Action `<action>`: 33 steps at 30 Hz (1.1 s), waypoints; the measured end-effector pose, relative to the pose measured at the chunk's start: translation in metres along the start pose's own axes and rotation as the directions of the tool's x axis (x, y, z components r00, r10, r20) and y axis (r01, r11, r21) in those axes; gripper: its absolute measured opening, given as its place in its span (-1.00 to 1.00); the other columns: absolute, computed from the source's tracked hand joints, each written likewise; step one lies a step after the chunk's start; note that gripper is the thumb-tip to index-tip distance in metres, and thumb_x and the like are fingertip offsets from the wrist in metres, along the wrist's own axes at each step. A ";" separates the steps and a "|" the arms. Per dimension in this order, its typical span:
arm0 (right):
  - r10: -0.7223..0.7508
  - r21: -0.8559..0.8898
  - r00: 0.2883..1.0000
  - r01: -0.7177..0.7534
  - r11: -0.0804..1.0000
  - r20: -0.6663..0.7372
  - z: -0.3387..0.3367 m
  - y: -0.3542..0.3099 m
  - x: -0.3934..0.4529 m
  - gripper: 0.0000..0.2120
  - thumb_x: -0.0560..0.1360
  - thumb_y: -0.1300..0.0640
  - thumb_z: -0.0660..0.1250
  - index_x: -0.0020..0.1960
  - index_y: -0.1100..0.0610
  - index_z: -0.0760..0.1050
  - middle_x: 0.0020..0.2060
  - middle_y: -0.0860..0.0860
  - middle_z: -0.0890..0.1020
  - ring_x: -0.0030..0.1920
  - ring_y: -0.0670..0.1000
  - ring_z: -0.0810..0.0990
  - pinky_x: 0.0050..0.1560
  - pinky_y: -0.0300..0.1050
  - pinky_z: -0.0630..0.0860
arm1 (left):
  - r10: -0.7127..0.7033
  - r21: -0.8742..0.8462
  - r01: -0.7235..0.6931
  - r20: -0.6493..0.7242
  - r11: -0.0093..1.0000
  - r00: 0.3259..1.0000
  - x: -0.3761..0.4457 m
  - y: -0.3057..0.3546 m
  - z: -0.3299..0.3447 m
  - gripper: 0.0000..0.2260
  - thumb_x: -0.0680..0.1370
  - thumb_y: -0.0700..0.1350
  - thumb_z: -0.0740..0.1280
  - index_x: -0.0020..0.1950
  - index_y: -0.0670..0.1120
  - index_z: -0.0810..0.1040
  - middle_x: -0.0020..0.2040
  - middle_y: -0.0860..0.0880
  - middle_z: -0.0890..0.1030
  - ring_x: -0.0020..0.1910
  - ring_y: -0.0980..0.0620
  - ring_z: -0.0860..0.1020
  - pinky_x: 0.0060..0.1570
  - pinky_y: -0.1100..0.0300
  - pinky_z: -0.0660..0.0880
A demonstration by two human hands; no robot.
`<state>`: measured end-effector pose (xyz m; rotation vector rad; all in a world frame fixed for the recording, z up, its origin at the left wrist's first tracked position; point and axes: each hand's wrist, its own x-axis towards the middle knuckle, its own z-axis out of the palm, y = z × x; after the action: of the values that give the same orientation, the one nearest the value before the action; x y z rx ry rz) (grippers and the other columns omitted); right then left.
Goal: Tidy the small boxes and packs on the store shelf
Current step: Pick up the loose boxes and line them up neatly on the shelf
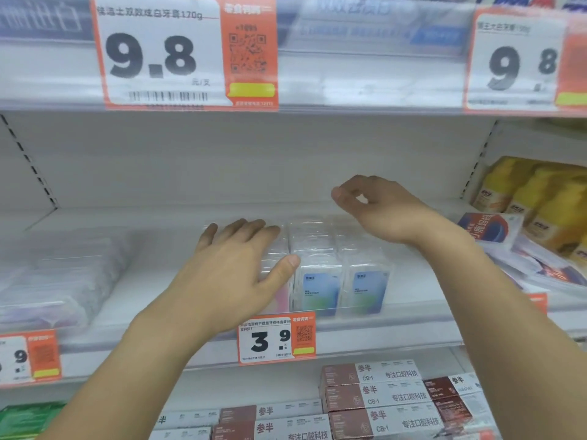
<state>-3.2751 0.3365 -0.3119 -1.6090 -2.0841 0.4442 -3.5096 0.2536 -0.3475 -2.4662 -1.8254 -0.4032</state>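
Three rows of small clear plastic boxes stand on the white middle shelf [397, 325]. The two right rows show blue labels: one box [319, 289] in the middle, another [368, 289] to its right. My left hand [235, 265] lies flat on top of the left row, fingers straight, thumb against the middle row's front box. That left row is mostly hidden under the hand. My right hand [371, 204] hovers above and behind the right row with fingers loosely curled and nothing in it.
Clear flat packs [54, 274] lie at the shelf's left. Yellow packs [540, 201] and a white-red-blue pack [489, 230] crowd the right. Price tags hang on the shelf edges, one reading 3.9 [276, 339]. Toothpaste boxes [371, 395] fill the shelf below.
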 end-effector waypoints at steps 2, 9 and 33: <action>-0.011 0.059 0.990 0.020 0.998 -0.144 -0.005 0.016 -0.021 -0.68 0.58 -0.21 0.20 0.20 -0.07 0.54 0.15 -0.09 0.57 0.16 -0.04 0.53 0.11 -0.13 0.41 | 0.020 -0.023 -0.022 -0.106 0.999 0.994 0.005 0.006 -0.002 -0.36 0.50 0.32 -0.12 0.41 0.03 0.37 0.38 0.02 0.45 0.42 -0.03 0.33 0.44 -0.11 0.19; 0.209 0.136 0.757 -0.158 0.978 -0.620 -0.039 0.111 -0.090 -0.84 0.48 0.17 0.35 -0.22 -0.04 0.59 -0.29 -0.22 0.59 -0.16 -0.08 0.62 -0.17 -0.49 0.39 | 0.328 -0.148 -0.433 -0.453 0.889 0.829 0.019 0.114 0.020 -0.83 0.53 -0.08 0.25 0.04 -0.11 0.55 0.00 -0.03 0.54 -0.02 -0.07 0.52 -0.03 0.00 0.45; 0.445 0.068 0.845 -0.446 0.892 -0.296 -0.068 0.221 -0.101 -0.01 0.19 -0.32 0.54 0.50 -0.19 0.18 0.44 0.10 0.31 0.44 0.24 0.27 0.38 0.23 0.32 | -0.003 -0.334 -0.047 -0.145 0.941 0.989 0.169 0.227 0.134 -0.53 0.50 -0.04 0.35 0.39 0.10 0.34 0.37 -0.05 0.32 0.26 -0.15 0.41 0.07 -0.07 0.49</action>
<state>-3.0379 0.2952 -0.3862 -2.0259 -1.4782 0.3128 -3.2255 0.3681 -0.4106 -2.5778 -1.7971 -0.9397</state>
